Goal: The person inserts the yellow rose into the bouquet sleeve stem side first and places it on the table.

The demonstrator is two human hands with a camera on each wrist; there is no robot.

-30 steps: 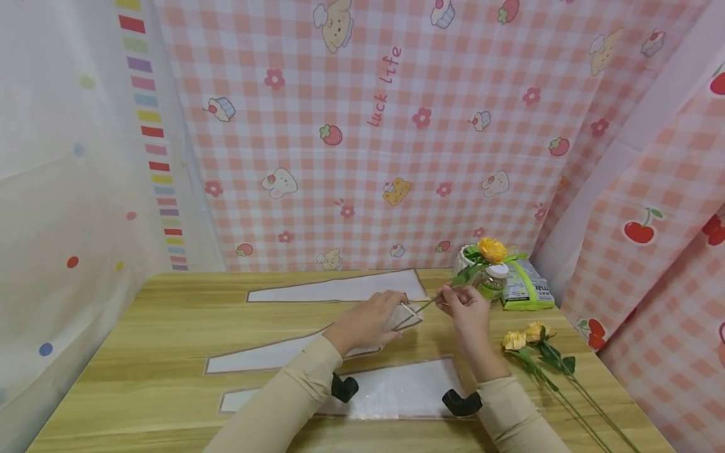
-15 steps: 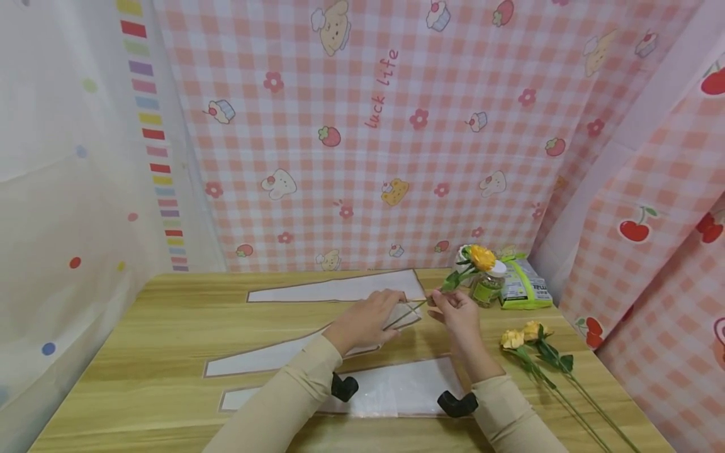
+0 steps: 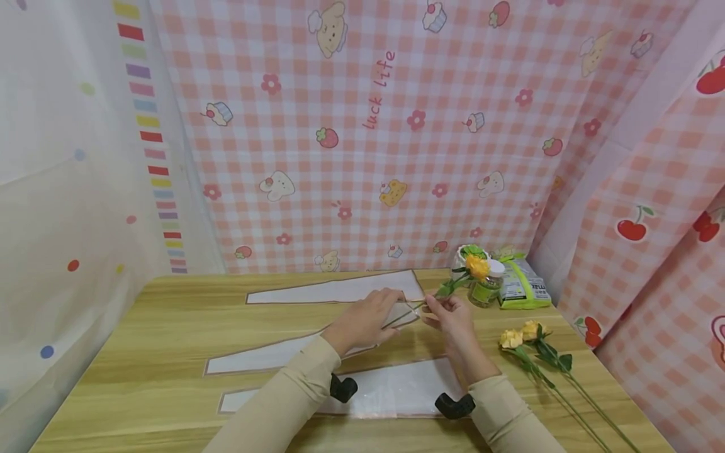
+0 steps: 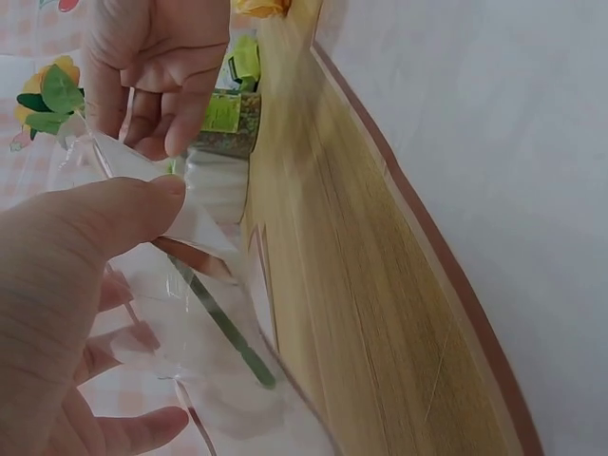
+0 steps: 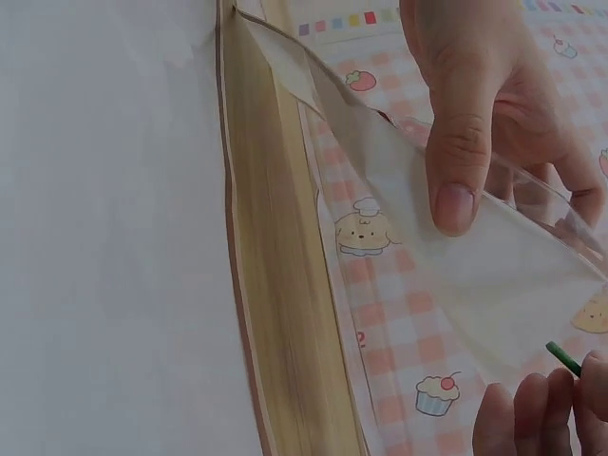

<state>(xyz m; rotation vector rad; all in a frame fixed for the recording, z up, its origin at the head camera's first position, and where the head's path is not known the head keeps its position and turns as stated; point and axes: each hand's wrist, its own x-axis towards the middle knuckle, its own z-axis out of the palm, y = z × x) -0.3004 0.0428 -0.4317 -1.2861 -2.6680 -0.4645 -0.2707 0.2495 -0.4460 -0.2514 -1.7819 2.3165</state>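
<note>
Clear brown-edged sleeve (image 4: 204,370) being gripped by left hand (image 3: 365,321), its mouth being held off wooden table (image 3: 147,327), yellow flower (image 3: 477,267) being pinched at the stem by right hand (image 3: 453,321), stem's lower end (image 4: 228,331) being seen inside sleeve, two paler yellow flowers (image 3: 511,339) being borne at table's right.

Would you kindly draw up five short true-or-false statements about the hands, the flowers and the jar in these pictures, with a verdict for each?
1. The left hand holds a sleeve. True.
2. The right hand is resting flat and holds nothing. False: it pinches the stem of a yellow flower.
3. In the left wrist view, part of that stem shows inside the sleeve. True.
4. Five loose blooms lie on the right. False: just two loose flowers lie on that side of the table.
5. The jar has a white lid. True.
</note>
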